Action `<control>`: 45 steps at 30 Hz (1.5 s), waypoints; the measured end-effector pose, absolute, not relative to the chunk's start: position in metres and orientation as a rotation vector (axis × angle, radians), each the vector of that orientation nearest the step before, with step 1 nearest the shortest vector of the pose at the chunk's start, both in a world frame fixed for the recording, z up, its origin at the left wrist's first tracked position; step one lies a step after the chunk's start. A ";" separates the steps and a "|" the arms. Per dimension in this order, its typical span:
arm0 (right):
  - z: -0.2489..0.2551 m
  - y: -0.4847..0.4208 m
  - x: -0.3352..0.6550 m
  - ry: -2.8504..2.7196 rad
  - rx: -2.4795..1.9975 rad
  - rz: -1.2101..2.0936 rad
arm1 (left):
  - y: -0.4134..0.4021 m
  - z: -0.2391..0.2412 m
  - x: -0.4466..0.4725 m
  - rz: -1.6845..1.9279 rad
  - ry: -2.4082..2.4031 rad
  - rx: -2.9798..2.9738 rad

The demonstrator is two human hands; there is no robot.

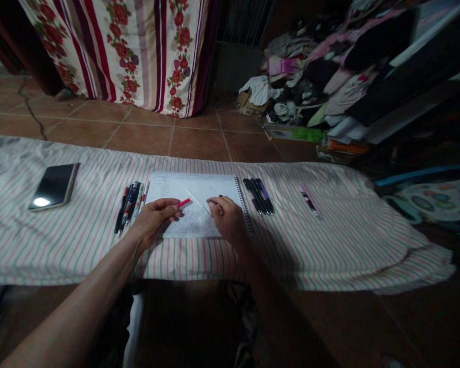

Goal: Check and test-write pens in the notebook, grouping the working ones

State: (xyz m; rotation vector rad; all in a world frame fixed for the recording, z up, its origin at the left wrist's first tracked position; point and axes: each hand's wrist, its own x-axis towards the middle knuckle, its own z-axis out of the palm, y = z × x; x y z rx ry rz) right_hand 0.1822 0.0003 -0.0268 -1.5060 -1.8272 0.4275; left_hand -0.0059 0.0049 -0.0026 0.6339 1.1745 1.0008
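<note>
Over an open spiral notebook (199,230) with writing on its page, both my hands are at work. My left hand (157,217) pinches a short red piece (184,203) that looks like a pen cap. A thin whitish stick (196,199), like a pen refill, slants across the page, its near end at the thumb of my right hand (228,217). The fingers of that hand are closed around this end, and a small dark bit shows by the fingertips. Several pens (129,204) lie left of the notebook, and several dark pens (258,197) lie right of it.
A phone (55,185) lies at the left on the striped cloth (199,260). Farther right on the cloth is a pink and black pen (310,203). Beyond the table hang a floral curtain (145,51) and, to the right, heaped clothes (322,66).
</note>
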 end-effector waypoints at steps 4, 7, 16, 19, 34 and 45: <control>-0.022 -0.011 0.162 -1.379 -1.506 1.060 | 0.004 -0.003 -0.009 1.000 1.188 0.723; -0.019 -0.020 0.145 -0.894 -1.296 1.506 | 0.001 0.001 -0.014 0.988 1.164 0.872; -0.026 -0.019 0.132 -0.266 -0.893 1.915 | -0.007 0.005 -0.018 0.858 1.188 1.721; -0.030 -0.018 0.131 -0.300 -0.896 1.895 | -0.006 0.007 -0.019 0.774 1.201 1.938; -0.032 -0.016 0.131 -0.317 -0.850 1.959 | -0.003 0.013 -0.020 0.759 1.291 2.078; -0.038 -0.019 0.134 -0.538 -0.766 1.924 | -0.003 0.004 -0.026 0.798 1.272 2.092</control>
